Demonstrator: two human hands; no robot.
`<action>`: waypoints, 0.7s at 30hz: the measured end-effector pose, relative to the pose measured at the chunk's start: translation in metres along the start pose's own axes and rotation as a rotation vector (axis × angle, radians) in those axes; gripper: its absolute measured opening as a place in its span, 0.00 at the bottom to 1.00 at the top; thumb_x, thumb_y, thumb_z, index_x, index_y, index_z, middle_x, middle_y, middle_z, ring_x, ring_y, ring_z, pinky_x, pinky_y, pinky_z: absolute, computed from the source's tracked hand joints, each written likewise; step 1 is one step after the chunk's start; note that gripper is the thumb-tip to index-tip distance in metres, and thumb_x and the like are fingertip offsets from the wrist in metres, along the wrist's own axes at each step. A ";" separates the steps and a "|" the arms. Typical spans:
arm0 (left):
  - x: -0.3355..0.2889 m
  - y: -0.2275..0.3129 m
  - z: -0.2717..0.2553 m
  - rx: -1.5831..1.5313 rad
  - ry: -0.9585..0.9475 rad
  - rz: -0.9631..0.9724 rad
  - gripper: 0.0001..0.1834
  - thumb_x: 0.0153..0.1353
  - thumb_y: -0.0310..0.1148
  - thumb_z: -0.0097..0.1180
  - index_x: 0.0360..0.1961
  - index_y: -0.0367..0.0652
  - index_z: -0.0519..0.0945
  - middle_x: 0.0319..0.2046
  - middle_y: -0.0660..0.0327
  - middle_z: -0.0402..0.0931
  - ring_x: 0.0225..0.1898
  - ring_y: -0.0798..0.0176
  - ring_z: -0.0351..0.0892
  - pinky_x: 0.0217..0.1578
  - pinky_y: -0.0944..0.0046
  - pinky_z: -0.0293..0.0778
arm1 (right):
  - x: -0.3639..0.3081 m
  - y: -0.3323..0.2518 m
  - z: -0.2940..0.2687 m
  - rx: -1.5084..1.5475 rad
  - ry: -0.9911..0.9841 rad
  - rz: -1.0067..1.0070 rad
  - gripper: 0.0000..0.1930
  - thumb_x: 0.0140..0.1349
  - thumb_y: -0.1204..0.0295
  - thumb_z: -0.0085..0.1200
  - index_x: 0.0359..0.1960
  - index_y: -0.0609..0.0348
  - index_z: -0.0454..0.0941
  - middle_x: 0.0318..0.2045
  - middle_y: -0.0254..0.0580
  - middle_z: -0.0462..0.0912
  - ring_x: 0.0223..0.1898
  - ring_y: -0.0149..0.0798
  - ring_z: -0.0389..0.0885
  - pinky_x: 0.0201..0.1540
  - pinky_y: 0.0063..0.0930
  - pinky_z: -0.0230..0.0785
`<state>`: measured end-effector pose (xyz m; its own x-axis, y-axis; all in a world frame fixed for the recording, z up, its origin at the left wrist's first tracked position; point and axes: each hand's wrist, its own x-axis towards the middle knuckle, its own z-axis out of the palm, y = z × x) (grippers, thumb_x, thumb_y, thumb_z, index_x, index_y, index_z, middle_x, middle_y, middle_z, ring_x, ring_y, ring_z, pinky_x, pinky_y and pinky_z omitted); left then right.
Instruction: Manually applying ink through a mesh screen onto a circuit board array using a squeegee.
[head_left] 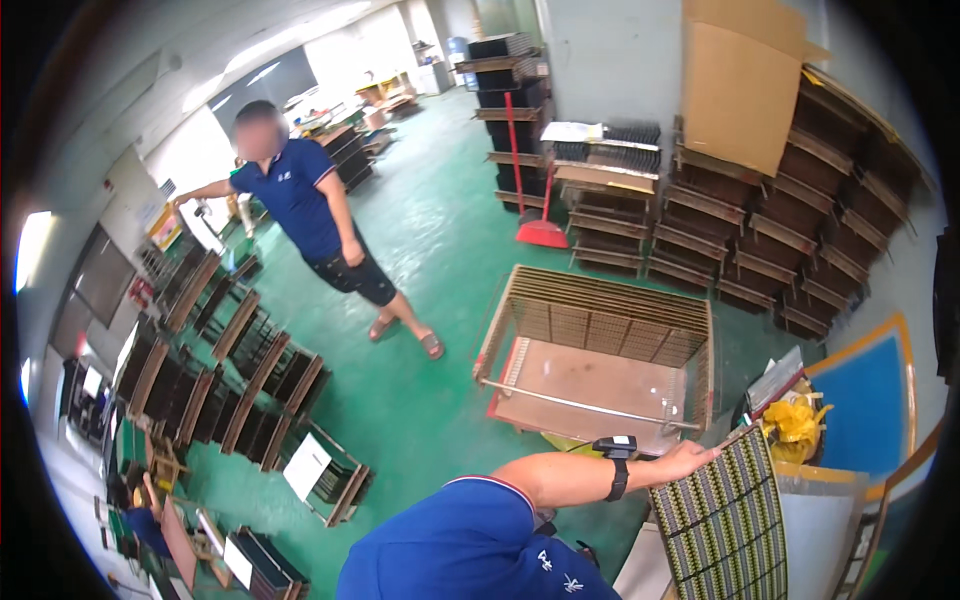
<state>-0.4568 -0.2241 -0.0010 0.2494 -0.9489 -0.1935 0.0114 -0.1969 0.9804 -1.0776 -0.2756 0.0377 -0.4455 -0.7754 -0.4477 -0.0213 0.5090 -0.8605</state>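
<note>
My left arm in a blue short sleeve reaches across to the right. At the end of it my left hand [684, 462] is closed on the upper left edge of a circuit board panel [722, 520]. That panel is thin, stands steeply tilted, and carries rows of small yellow-green and dark units. A black device [616, 462] is strapped round my left wrist. Just beyond the hand stands a wire rack cart [590, 385] with a brown base and several upright panels along its far side. My right hand does not show.
Stacked dark racks [760, 215] line the right wall, with a cardboard sheet [740, 90]. A red dustpan [542, 234] stands nearby. Yellow plastic [797, 428] lies beside a blue board [868, 400]. A person [300, 190] stands on the green floor near more racks [235, 385]; another is lower left.
</note>
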 end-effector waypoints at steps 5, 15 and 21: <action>-0.016 0.008 0.010 0.026 0.071 0.106 0.37 0.70 0.62 0.47 0.30 0.31 0.79 0.23 0.53 0.76 0.29 0.60 0.74 0.31 0.50 0.69 | 0.018 -0.027 0.068 -0.062 -0.126 -0.105 0.30 0.74 0.59 0.48 0.71 0.62 0.62 0.70 0.51 0.66 0.69 0.45 0.66 0.71 0.39 0.59; -0.029 0.024 -0.032 0.137 0.147 0.185 0.34 0.73 0.57 0.44 0.62 0.36 0.73 0.53 0.46 0.80 0.56 0.49 0.78 0.58 0.53 0.71 | 0.007 -0.080 0.181 -0.094 -0.448 -0.296 0.29 0.75 0.59 0.44 0.73 0.58 0.60 0.72 0.47 0.63 0.71 0.43 0.64 0.72 0.36 0.57; -0.068 0.049 -0.098 0.310 0.352 0.137 0.31 0.71 0.56 0.47 0.56 0.39 0.80 0.43 0.46 0.84 0.48 0.46 0.83 0.54 0.54 0.74 | 0.008 -0.102 0.220 -0.103 -0.574 -0.409 0.29 0.76 0.60 0.41 0.74 0.56 0.58 0.73 0.44 0.62 0.72 0.41 0.63 0.72 0.35 0.55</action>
<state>-0.3779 -0.1448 0.0645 0.5417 -0.8405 0.0136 -0.3201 -0.1912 0.9279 -0.8820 -0.4165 0.0685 0.1575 -0.9717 -0.1761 -0.1835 0.1464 -0.9721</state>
